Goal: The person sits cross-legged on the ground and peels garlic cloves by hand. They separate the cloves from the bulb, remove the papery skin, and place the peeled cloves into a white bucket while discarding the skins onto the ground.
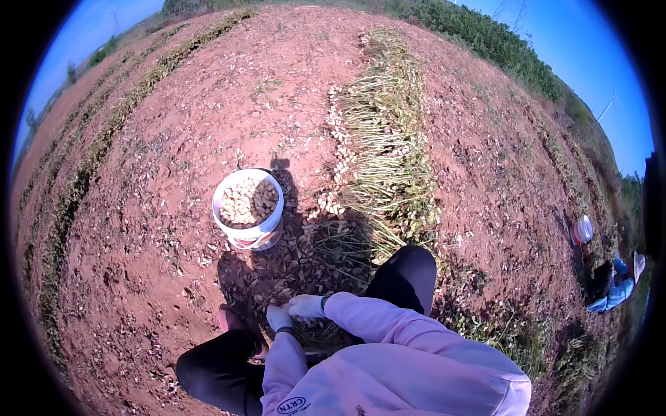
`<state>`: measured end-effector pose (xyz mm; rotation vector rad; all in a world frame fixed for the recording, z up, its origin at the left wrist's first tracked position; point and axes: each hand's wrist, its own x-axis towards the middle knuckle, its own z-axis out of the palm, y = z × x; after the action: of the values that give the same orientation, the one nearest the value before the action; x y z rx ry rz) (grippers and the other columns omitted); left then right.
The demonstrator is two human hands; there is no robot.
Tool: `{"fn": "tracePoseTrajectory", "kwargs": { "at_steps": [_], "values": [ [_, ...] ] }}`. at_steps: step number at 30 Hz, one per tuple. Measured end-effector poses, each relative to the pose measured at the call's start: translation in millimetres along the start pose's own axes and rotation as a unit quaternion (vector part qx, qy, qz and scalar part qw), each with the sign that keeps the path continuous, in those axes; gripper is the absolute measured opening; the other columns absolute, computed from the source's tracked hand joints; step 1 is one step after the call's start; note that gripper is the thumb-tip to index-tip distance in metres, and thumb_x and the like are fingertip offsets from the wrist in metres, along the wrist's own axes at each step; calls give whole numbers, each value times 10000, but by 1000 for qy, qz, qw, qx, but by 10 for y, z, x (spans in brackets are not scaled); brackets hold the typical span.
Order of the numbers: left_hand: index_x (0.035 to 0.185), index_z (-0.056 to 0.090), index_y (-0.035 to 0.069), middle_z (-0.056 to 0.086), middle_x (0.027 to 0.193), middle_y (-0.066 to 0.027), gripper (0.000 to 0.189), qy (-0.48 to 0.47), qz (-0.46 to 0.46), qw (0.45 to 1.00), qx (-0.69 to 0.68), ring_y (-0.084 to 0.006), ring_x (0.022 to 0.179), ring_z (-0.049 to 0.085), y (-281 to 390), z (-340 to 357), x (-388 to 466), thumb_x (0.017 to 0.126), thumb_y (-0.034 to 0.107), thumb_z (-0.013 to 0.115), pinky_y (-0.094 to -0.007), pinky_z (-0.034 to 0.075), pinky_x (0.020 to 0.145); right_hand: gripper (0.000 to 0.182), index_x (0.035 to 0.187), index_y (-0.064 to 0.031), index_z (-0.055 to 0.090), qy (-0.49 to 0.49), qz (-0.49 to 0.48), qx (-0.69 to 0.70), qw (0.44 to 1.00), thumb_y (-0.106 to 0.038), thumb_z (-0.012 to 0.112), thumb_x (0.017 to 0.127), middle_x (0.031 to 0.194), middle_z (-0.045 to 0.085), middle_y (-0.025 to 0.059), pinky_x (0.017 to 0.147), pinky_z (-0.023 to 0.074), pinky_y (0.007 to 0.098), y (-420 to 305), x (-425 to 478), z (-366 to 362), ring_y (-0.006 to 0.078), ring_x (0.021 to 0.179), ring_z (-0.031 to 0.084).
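Note:
My left hand (279, 318) and my right hand (306, 307), both in white gloves, are close together low between my knees. Peanut pods (283, 295) and stems show just beyond the fingers. What either hand grips is too small and shaded to tell. Ahead and to the left stands a white plastic bucket (232, 236) holding many peanut pods (248, 203). A long row of pulled peanut plants (382, 140) stretches away in front of my right knee, their pods facing left. The nearest plants (346, 244) lie in my shadow.
Reddish soil (208, 119) bears scattered dry leaves. Other plant rows (112, 122) run at the left. Far right, a person in light blue (616, 291) is low to the ground near another white bucket (583, 230). Loose vines (512, 340) lie beside me at the right.

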<state>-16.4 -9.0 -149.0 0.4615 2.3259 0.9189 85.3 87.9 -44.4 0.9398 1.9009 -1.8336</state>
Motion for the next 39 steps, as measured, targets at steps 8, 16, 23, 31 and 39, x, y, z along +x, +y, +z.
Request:
{"fn": "tracePoseTrajectory", "kwargs": {
  "at_steps": [8, 16, 23, 31, 39],
  "values": [
    [1021, 618, -31, 668, 1016, -124, 377, 16, -104, 970, -219, -242, 874, 641, 338, -307, 40, 703, 163, 673, -323, 472, 807, 149, 963, -76, 566, -134, -32, 393, 909, -184, 489, 894, 658, 530, -2, 389, 329, 196, -642, -692, 226, 67, 463, 455],
    [1030, 620, -1, 655, 960, -53, 335, 10, -84, 860, -504, -159, 835, 607, 601, -488, -76, 702, -55, 666, -300, 482, 792, 220, 1064, -50, 548, 175, -106, 457, 866, -190, 531, 895, 765, 573, 52, 506, 456, 254, -1433, 325, -1033, 125, 607, 539],
    [989, 627, -2, 661, 921, -52, 297, 21, -92, 810, -578, -157, 835, 621, 872, -752, -188, 705, -74, 673, -282, 481, 786, 510, 1234, 5, 510, 343, -260, 91, 898, -263, 619, 815, 1120, 596, 118, 856, 451, 291, -2131, 374, -1510, 192, 979, 581],
    [1038, 616, 22, 634, 897, -19, 245, -29, 70, 844, -531, -131, 766, 590, 975, -588, -107, 797, 37, 659, -277, 473, 717, 266, 1072, -43, 572, 300, -3, 386, 873, -204, 566, 861, 876, 575, 37, 607, 483, 251, -280, -16, -613, 133, 729, 572],
    [1082, 496, 5, 571, 940, -141, 303, -216, 37, 702, -678, -235, 782, 583, 1094, -776, -461, 801, 54, 599, -348, 511, 693, 300, 1158, -71, 565, 312, -87, 405, 855, -212, 535, 895, 981, 592, 31, 683, 487, 254, -318, -496, -360, 117, 817, 587]
  ]
}}
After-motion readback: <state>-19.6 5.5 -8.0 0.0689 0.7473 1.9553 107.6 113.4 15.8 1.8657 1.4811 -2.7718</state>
